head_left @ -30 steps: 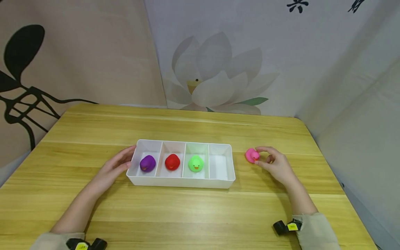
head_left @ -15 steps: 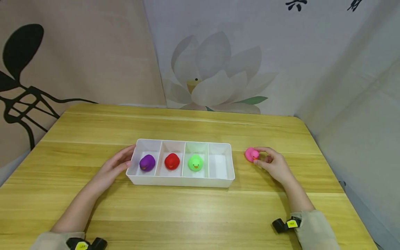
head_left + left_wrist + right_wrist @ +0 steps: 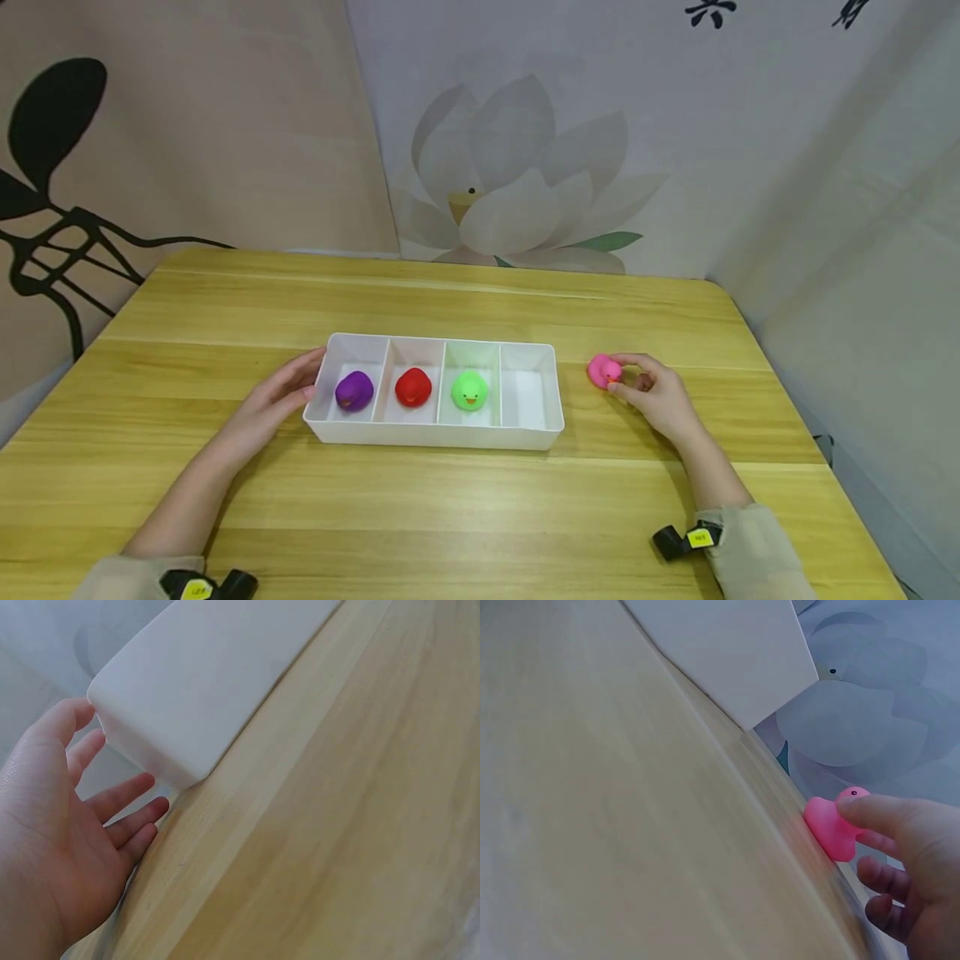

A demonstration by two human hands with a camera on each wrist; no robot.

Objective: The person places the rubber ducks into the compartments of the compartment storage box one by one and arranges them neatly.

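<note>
A white divided box [image 3: 435, 436] stands on the table with four compartments in a row. From left to right they hold a purple toy duck [image 3: 354, 392], a red toy duck [image 3: 413, 388] and a green toy duck [image 3: 469, 391]; the rightmost holds nothing. At the box's left end, my left hand [image 3: 266, 400] touches the wall with its thumb, the other fingers loosely spread, as the left wrist view shows. To the right of the box, my right hand [image 3: 660, 396] pinches a pink rubber duck [image 3: 830, 827] between thumb and forefinger, at the tabletop.
The wooden table [image 3: 480, 517] reaches back to a printed cloth backdrop [image 3: 525, 125] with a lotus drawing. Another pale cloth [image 3: 862, 250] hangs along the right side. Each sleeve carries a small black camera.
Hands, box and ducks stay almost where they were. The right hand and the pink duck have shifted only very slightly, along with a slight shift of the head view.
</note>
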